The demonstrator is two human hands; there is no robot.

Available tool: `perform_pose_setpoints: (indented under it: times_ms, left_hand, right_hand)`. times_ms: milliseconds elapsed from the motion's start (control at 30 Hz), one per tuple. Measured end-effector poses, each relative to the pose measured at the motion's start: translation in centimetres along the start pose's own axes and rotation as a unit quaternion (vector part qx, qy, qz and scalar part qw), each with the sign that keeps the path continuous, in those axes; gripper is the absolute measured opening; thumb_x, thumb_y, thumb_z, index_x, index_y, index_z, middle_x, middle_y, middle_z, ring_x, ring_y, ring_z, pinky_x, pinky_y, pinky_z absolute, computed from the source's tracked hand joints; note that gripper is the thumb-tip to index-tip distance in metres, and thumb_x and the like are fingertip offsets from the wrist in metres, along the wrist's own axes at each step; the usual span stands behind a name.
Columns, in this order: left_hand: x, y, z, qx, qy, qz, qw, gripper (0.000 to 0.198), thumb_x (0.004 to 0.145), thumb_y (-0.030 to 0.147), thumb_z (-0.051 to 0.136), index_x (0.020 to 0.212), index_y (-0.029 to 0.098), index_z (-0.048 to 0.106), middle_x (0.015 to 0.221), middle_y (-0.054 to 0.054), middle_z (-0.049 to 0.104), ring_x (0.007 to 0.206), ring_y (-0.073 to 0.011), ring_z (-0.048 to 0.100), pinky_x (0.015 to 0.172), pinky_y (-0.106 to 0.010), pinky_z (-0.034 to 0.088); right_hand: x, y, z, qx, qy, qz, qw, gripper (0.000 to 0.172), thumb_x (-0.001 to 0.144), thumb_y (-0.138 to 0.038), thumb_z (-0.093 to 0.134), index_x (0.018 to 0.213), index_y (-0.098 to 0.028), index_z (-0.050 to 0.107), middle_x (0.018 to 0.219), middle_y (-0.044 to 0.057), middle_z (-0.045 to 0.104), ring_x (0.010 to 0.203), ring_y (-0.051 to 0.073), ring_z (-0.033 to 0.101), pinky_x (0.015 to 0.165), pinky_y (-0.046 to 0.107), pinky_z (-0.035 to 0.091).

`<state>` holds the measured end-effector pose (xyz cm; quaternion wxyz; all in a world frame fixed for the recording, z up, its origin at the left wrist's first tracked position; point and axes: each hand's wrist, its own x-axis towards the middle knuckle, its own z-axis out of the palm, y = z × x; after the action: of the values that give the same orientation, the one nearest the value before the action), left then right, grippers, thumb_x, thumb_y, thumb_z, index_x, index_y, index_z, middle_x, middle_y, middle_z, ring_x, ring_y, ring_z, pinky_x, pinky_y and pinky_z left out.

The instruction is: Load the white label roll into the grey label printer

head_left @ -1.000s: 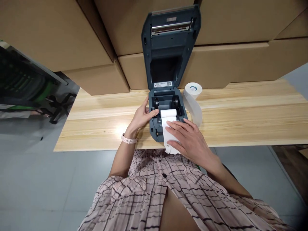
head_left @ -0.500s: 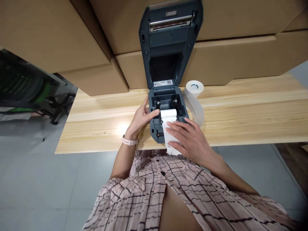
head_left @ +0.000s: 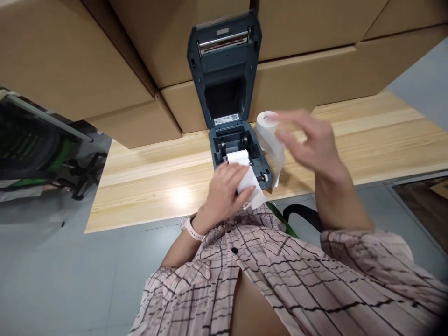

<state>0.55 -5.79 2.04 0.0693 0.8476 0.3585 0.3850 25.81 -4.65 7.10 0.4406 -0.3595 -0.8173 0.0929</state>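
Left hand (head_left: 224, 192), flat, thumb apart, seemingly steadies paper strip (head_left: 252, 179) at the label printer (head_left: 224, 72); right hand (head_left: 317, 144), spread, likely must pinch paper roll (head_left: 262, 125) beside it.

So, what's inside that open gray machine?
A small white roll and two black round parts show inside the machine; the left hand and paper strip cover part of its front, hiding what's beneath.

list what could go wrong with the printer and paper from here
The upright roll might tip or unwind if the blurred right hand knocks it.

The paper strip under the left hand may crease or pull crooked.

The printer's raised lid could drop towards the left hand if bumped.
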Motion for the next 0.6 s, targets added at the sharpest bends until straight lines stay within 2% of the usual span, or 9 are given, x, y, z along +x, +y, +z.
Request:
perform_pose_setpoints:
  times_ms: [33,100,167,200,233,300,400,500,600]
  left_hand:
    - [-0.7,1.1,0.1,-0.002,-0.029,0.024,0.999,0.047,0.109,0.046,0.057,0.145,0.017,0.063,0.135,-0.015,0.076,0.131,-0.0297,0.068,0.119,-0.052,0.048]
    - [-2.2,2.5,0.3,0.005,-0.064,0.047,0.997,0.05,0.108,0.046,0.059,0.15,0.019,0.059,0.144,-0.015,0.074,0.142,-0.0311,0.064,0.125,-0.055,0.043]
    - [-3.5,3.0,0.3,0.021,-0.074,0.059,0.995,0.059,0.108,0.049,0.06,0.157,0.019,0.052,0.153,-0.016,0.068,0.151,-0.032,0.058,0.128,-0.057,0.039]
    - [-4.0,3.0,0.2,0.029,-0.075,0.066,0.995,0.064,0.107,0.052,0.06,0.16,0.018,0.049,0.156,-0.017,0.066,0.153,-0.0322,0.056,0.13,-0.057,0.038]
    - [-4.4,3.0,0.2,0.036,-0.076,0.074,0.994,0.07,0.106,0.056,0.061,0.162,0.017,0.047,0.157,-0.018,0.065,0.154,-0.0323,0.055,0.131,-0.057,0.037]
    - [-4.9,2.6,0.2,0.055,-0.075,0.086,0.992,0.074,0.105,0.058,0.063,0.163,0.016,0.045,0.157,-0.019,0.065,0.154,-0.0323,0.055,0.131,-0.056,0.037]
    - [-5.0,2.0,0.9,0.087,-0.044,0.097,0.991,0.052,0.108,0.033,0.059,0.158,0.018,0.051,0.152,-0.016,0.07,0.148,-0.0292,0.061,0.127,-0.054,0.043]
    - [-4.9,1.4,2.1,0.078,0.044,0.117,0.989,0.042,0.104,0.013,0.053,0.144,0.022,0.062,0.137,-0.013,0.078,0.135,-0.0257,0.068,0.114,-0.048,0.055]
    - [-5.4,1.4,3.2,0.093,0.145,0.128,0.977,0.035,0.102,0.013,0.059,0.132,0.027,0.069,0.127,-0.011,0.078,0.132,-0.0258,0.066,0.107,-0.045,0.059]
  right_hand:
    - [2.1,1.3,-0.6,-0.007,0.079,0.013,0.997,0.031,0.112,-0.05,0.057,0.134,-0.036,0.074,0.133,0.001,0.081,0.125,0.023,0.075,0.11,0.048,0.061]
    - [7.3,4.4,-1.1,0.025,0.143,0.043,0.988,0.055,0.109,-0.071,0.046,0.143,-0.032,0.068,0.151,0.0,0.071,0.141,0.021,0.065,0.124,0.048,0.051]
    - [13.0,7.4,-0.7,0.095,0.135,0.105,0.981,0.078,0.1,-0.088,0.041,0.154,-0.033,0.056,0.169,-0.002,0.055,0.152,0.02,0.055,0.131,0.044,0.046]
    - [15.6,8.7,-0.3,0.131,0.104,0.139,0.976,0.085,0.099,-0.091,0.034,0.161,-0.035,0.046,0.175,-0.006,0.046,0.156,0.02,0.05,0.132,0.046,0.045]
    - [17.9,9.6,0.2,0.175,0.079,0.163,0.968,0.089,0.098,-0.094,0.028,0.163,-0.034,0.043,0.174,-0.008,0.046,0.159,0.021,0.047,0.133,0.048,0.043]
    - [20.7,10.2,1.1,0.229,0.054,0.205,0.95,0.08,0.107,-0.083,0.017,0.158,-0.033,0.052,0.161,-0.008,0.061,0.154,0.022,0.054,0.133,0.049,0.042]
    - [19.8,8.5,1.8,0.243,0.1,0.18,0.948,0.07,0.115,-0.067,0.015,0.137,-0.026,0.069,0.132,-0.005,0.077,0.133,0.02,0.069,0.127,0.046,0.049]
    - [14.5,5.0,1.9,0.203,0.166,0.052,0.964,0.061,0.107,-0.079,0.035,0.119,-0.033,0.073,0.131,-0.003,0.078,0.129,0.022,0.068,0.125,0.041,0.052]
    - [8.2,2.2,2.2,0.17,0.155,0.015,0.973,0.064,0.109,-0.077,0.03,0.127,-0.032,0.072,0.139,0.001,0.076,0.135,0.023,0.067,0.125,0.046,0.05]
